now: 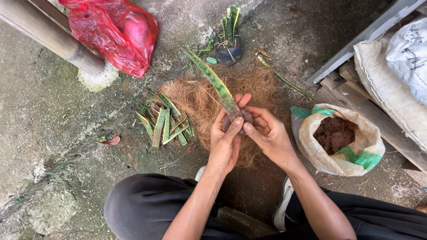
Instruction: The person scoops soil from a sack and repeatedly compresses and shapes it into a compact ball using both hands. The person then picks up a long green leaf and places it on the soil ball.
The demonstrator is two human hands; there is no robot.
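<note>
Green-yellow mottled leaf cutting (212,79) w/ brown root clump, pinched btwn fingers (236,126) of both hands.

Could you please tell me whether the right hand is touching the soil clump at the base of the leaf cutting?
Touching: the head view shows the right hand with fingertips pressed against the soil clump.

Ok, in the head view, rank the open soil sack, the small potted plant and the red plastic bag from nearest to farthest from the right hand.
From the right hand, which touches the leaf cutting:
1. Open soil sack, just to its right on the ground.
2. Small potted plant, ahead and slightly left, beyond the coconut fibre.
3. Red plastic bag, far left, beside the post.
</note>
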